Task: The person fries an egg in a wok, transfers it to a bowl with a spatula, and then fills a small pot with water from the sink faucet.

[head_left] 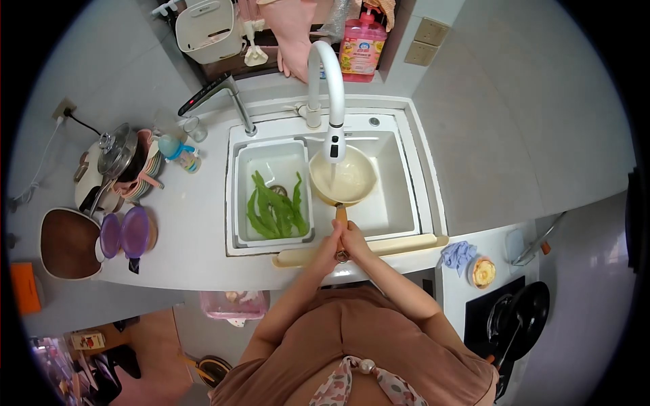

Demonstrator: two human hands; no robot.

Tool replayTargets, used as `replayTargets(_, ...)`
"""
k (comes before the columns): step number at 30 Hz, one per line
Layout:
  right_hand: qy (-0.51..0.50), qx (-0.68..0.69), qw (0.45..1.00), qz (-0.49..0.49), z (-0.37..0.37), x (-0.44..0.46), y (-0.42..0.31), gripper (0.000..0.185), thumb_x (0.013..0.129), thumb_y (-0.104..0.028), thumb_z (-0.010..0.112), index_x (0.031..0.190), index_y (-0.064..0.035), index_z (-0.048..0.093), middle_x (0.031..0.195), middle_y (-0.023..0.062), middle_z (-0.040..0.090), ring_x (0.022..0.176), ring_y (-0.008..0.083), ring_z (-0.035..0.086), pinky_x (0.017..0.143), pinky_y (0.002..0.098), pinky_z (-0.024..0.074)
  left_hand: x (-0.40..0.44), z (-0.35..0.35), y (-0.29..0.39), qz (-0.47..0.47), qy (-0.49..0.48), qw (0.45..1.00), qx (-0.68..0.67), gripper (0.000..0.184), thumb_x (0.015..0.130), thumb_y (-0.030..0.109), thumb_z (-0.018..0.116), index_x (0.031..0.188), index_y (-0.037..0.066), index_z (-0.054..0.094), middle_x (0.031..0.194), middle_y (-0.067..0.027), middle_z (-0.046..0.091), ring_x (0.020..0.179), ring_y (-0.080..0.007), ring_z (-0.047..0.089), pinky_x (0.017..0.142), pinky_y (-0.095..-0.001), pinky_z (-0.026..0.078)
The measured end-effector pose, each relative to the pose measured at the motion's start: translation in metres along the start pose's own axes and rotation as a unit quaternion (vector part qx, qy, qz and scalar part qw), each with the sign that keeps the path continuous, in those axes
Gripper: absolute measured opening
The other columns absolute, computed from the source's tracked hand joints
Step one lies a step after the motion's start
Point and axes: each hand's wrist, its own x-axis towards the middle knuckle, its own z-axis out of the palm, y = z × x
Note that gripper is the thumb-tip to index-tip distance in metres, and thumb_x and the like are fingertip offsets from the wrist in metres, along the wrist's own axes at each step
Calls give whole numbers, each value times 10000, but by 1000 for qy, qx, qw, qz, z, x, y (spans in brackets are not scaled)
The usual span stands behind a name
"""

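A cream-coloured saucepan [355, 177] sits in the right side of the white sink under the running tap [334, 145]. Its wooden handle [341, 215] points towards me. My left hand [330, 245] and my right hand [354, 238] are both closed around this handle, pressed together from either side. The handle's end shows between my wrists. Water falls from the spout into the pan. To the left, long green leaves [274, 213] lie in a white basin [308, 233] with a grey rim.
A cream strip [399, 245] runs along the sink's front edge. On the left counter stand a baby bottle [181, 154], purple-lidded containers [139, 232] and a glass-lidded pot [118, 150]. A blue cloth [459, 256] and a black wok [529, 318] are at right.
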Motion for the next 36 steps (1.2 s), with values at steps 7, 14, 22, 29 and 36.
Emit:
replayTargets(7,-18,-2,999,32,9,-29,-28,381,863,-358,477,902,20,449,658,101,527,463,144,505,374,257,400,-18,14,13,1,102,992,79,527,831,588,422,797,65,476,576,10,450,411,-63,399,342,-185,267)
replayTargets(14,-125,104,987,9,8,-29,-18,296,924,-281,379,976,-8,481,777,67,563,604,124,523,516,240,433,-31,0,27,27,46,997,54,418,809,466,571,816,74,426,593,26,396,418,-39,339,343,-185,236)
replayTargets(22,-168,-88,982,-18,-39,-46,-36,406,884,-283,505,1203,-34,479,992,55,588,888,116,548,794,245,419,-55,-15,47,9,16,995,98,277,796,210,621,942,89,420,596,41,379,410,-18,281,347,-180,182)
replayTargets(29,-105,-134,982,-84,-134,-60,-85,440,845,-306,575,1159,-3,516,1060,79,578,981,138,528,876,253,383,-66,-38,66,-18,13,993,114,393,719,40,603,1068,50,422,604,23,397,404,-28,298,353,-191,182)
replayTargets(36,8,-78,991,-107,-172,-58,-90,437,845,-318,574,1144,-1,527,982,73,602,942,137,541,851,247,385,-76,-49,77,-34,11,990,135,402,713,42,595,1087,27,446,608,22,401,425,-28,298,352,-185,178)
